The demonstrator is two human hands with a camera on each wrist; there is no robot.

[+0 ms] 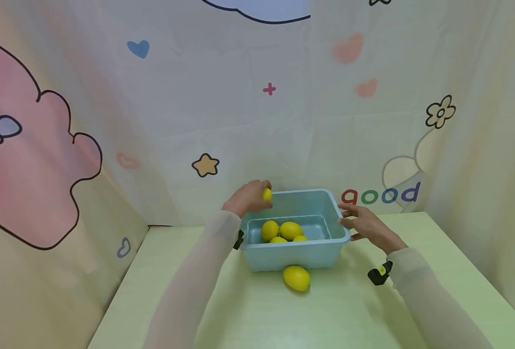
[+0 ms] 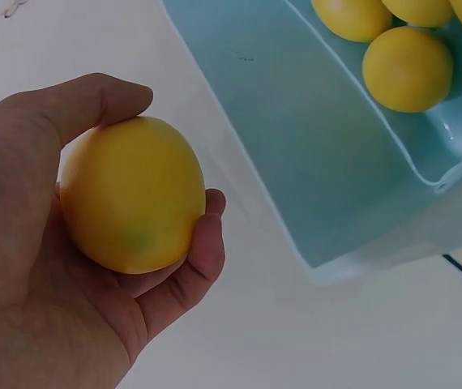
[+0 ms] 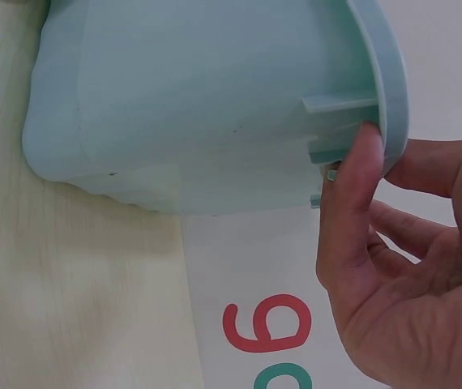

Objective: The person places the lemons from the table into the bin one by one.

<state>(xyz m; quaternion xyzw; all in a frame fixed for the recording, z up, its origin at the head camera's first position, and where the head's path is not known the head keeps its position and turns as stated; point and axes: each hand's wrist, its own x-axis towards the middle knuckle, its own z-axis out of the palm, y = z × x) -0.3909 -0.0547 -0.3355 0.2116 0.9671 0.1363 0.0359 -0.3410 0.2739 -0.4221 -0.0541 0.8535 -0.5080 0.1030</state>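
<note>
My left hand [image 1: 249, 197] grips a yellow lemon [image 2: 134, 194], fingers and thumb curled round it, over the left back edge of a light blue plastic bin [image 1: 294, 257]. In the left wrist view the held lemon is outside the bin's rim, apart from it. Several lemons [image 1: 291, 230] lie on the bin's floor, some partly hidden by its front wall. With thumb and fingers my right hand [image 3: 425, 267] pinches the bin's right rim [image 3: 389, 81]. Another lemon [image 1: 296, 278] lies on the table close to the bin's front.
The bin stands toward the back of a pale wooden table [image 1: 257, 315]. Behind it hangs a printed curtain [image 1: 240, 121] with hearts, a star and coloured letters, and more curtain hangs at both sides. Each wrist wears a small black camera mount [image 1: 379, 274].
</note>
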